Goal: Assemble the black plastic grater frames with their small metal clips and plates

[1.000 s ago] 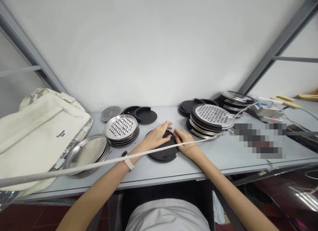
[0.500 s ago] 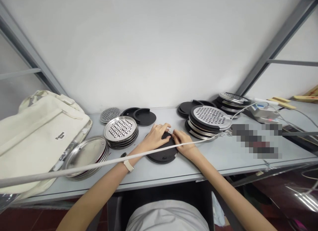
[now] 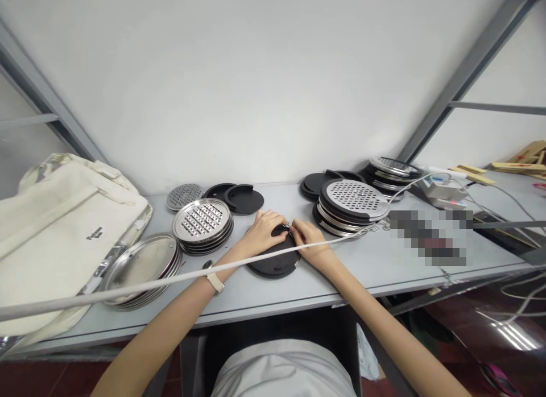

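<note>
In front of me a black round plate (image 3: 273, 264) lies flat on the table, partly covered by my hands. At its far edge my left hand (image 3: 265, 232) rests with bent fingers, thumb and forefinger pinched together. My right hand (image 3: 311, 242) is at the plate's right rim, its fingertips closed and almost meeting the left ones. A small shiny metal piece (image 3: 287, 227), possibly a wire ring, shows between the fingertips; its exact shape is too small to tell.
Left of my hands are stacked metal grater discs (image 3: 202, 220), plain metal discs (image 3: 140, 264) and a cream bag (image 3: 63, 232). Black plates (image 3: 244, 199) lie behind. Rightward stands a pile of grater discs in black holders (image 3: 354, 199). A white cable (image 3: 247, 261) crosses the view before my arms.
My fingertips have come closer together over the plate's far edge, around the small metal piece. The whole view has shifted slightly; the plate stays where it was on the table.
</note>
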Demonstrator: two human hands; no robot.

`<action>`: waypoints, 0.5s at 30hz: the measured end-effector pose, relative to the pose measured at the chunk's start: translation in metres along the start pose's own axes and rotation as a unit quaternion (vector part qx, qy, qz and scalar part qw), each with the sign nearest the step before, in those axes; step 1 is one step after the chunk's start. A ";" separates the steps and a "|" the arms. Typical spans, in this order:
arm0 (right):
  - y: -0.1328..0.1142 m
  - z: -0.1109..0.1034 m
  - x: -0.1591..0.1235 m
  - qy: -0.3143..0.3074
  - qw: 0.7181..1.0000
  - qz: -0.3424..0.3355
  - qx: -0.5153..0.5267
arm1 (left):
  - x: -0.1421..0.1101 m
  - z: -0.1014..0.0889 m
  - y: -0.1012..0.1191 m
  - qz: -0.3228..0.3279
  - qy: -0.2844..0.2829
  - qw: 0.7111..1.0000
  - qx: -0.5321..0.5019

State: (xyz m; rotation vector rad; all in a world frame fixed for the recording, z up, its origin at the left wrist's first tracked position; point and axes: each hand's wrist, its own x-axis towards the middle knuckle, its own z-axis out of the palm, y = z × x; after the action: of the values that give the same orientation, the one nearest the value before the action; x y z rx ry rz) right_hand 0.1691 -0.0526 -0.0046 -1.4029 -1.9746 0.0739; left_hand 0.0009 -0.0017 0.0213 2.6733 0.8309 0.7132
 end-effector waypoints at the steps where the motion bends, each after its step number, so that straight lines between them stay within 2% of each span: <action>1: 0.001 0.000 0.000 -0.001 1.000 -0.001 0.001 | 0.000 0.000 0.000 0.000 0.000 1.000 0.000; 8: 0.004 0.000 -0.002 -0.023 1.000 0.010 0.003 | 0.001 0.001 -0.001 0.010 -0.003 1.000 -0.002; 15: 0.005 0.002 -0.003 -0.018 1.000 0.008 0.005 | 0.002 -0.001 0.001 0.001 -0.016 1.000 -0.005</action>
State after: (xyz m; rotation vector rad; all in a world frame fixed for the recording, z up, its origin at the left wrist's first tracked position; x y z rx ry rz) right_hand 0.1728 -0.0522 -0.0094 -1.4201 -1.9888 0.1177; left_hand 0.0021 -0.0018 0.0232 2.6707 0.8138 0.6711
